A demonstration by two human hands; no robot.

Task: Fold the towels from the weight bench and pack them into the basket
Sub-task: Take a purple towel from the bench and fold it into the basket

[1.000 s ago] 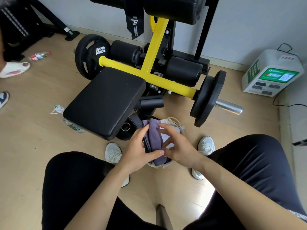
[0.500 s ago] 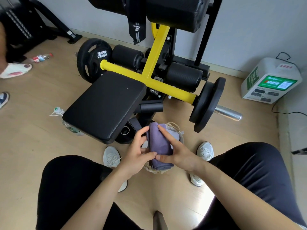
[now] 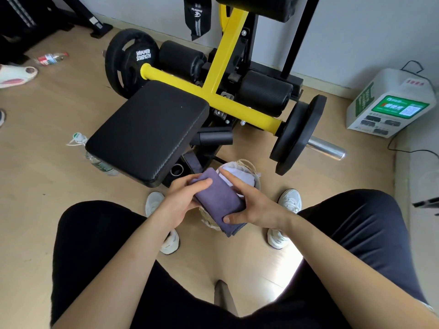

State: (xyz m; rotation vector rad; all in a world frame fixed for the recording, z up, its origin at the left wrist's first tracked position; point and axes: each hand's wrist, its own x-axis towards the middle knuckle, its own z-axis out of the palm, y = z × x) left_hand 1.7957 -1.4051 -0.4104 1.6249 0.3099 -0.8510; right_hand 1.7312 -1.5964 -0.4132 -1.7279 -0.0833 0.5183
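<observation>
Head camera, first spotter: You have the purple towel [image 3: 219, 200] folded into a narrow slab. It sits right over the basket [image 3: 252, 166] and hides most of the opening.

Second spotter: Your left hand [image 3: 180, 204] clasps the towel's left side with the thumb laid across the top face. The other fingers are tucked underneath, where I can't see them.

First spotter: Your right hand [image 3: 253, 206] grips the opposite side. Its thumb presses on the towel's near end, and the index finger runs straight along the edge toward the far end.

Second spotter: I can't tell whether the towel touches the basket rim, because your hands cover that part. White cloth [image 3: 238, 174] shows inside the basket at its far side.

First spotter: The basket stands on the wood floor with your white shoes [image 3: 154, 201] on either side of it. The black bench pad [image 3: 147, 131] lies just beyond the basket to the left.

Second spotter: The weight plate [image 3: 297, 136] stands beyond the basket to the right. A water bottle [image 3: 99, 163] lies farther left of the basket, partly under the pad's edge.
</observation>
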